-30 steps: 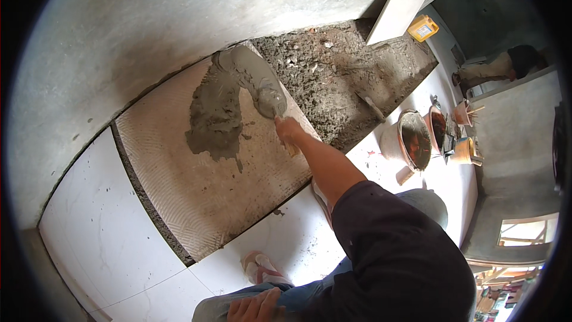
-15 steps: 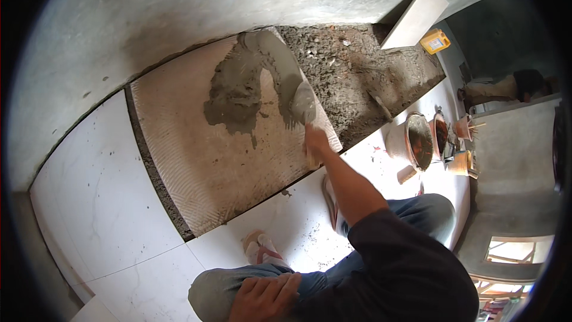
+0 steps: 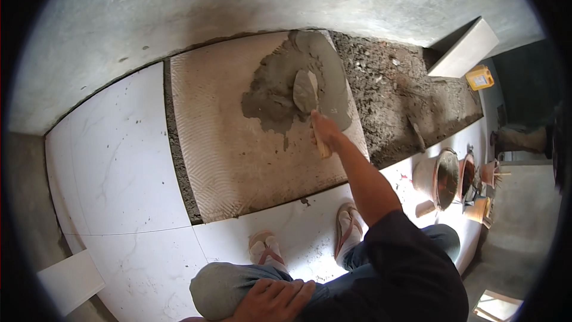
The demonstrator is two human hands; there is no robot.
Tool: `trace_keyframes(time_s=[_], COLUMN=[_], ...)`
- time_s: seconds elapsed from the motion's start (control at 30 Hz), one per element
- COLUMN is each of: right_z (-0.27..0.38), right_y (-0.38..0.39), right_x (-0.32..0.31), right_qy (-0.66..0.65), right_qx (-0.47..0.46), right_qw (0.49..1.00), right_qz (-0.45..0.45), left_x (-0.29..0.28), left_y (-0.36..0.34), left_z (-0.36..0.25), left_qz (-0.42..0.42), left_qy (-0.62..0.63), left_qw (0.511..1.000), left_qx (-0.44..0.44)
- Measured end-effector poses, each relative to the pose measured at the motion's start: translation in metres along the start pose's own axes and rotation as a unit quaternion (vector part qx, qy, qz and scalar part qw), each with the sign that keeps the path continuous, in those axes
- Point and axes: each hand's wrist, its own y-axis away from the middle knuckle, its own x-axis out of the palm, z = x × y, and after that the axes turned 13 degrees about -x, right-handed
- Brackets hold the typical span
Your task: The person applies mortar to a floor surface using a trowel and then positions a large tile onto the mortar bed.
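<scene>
My right hand [image 3: 325, 130] is closed around the wooden handle of a trowel [image 3: 305, 91], whose rounded metal blade rests on or just above wet grey mortar [image 3: 268, 92]. The mortar is smeared over the upper right part of a large tile [image 3: 220, 155], which shows its brownish, ridged back. Bare tile back lies to the left of and below the smear. My left hand [image 3: 275, 299] lies with its fingers stretched out over my bent left knee and holds nothing.
White laid tiles [image 3: 113, 161] border the left and near sides. Rough mortar bed [image 3: 387, 95] lies right. Against the wall leans a tile [image 3: 468, 50], beside a yellow jerrycan [image 3: 479, 77]. Buckets [image 3: 438, 179] stand at right. Another person [image 3: 518, 141] is partly visible beyond.
The trowel has moved left across the tile, from its right edge to the middle of the mortar. The mortar on the right has spread wider. My view has shifted; my left hand stays on the knee.
</scene>
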Motion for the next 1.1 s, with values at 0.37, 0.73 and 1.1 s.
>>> trace_keyframes(time_s=[0.37, 0.73, 1.1], right_z=[0.126, 0.146, 0.148], right_y=[-0.152, -0.086, -0.09], right_x=[-0.006, 0.126, 0.007], right_qy=[0.005, 0.103, 0.442], right_qx=[0.028, 0.017, -0.061], right_qw=[0.999, 0.988, 0.894], right_qz=[0.032, 0.115, 0.042], left_x=[-0.009, -0.036, -0.038], left_y=[-0.008, -0.032, -0.026], left_z=[0.015, 0.018, 0.015], left_qz=[0.027, 0.114, 0.136], left_qy=[0.084, 0.097, 0.12], left_qw=[0.993, 0.982, 0.977], left_qx=[-0.081, -0.116, -0.108])
